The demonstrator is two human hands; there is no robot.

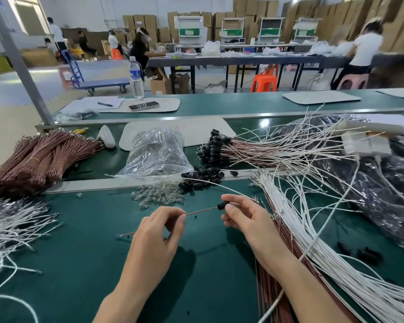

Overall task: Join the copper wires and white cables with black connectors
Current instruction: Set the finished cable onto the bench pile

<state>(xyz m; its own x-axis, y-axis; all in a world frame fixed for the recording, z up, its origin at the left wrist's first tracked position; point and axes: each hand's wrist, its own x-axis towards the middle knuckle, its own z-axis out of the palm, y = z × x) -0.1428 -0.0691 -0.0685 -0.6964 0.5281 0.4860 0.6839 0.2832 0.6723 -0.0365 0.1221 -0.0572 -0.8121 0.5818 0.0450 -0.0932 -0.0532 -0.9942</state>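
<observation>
Pinching the copper wire (200, 212) in the left hand (161, 231), the right hand's (245, 217) black connector (222, 204) is best held steady while fed.

A factory assembly hall: long green-topped bench (219, 108), stacked cardboard boxes (254, 10), seated workers (364, 50) on plastic stools (265, 81), bundled copper wires (40, 157), a blue trolley (98, 83).
</observation>
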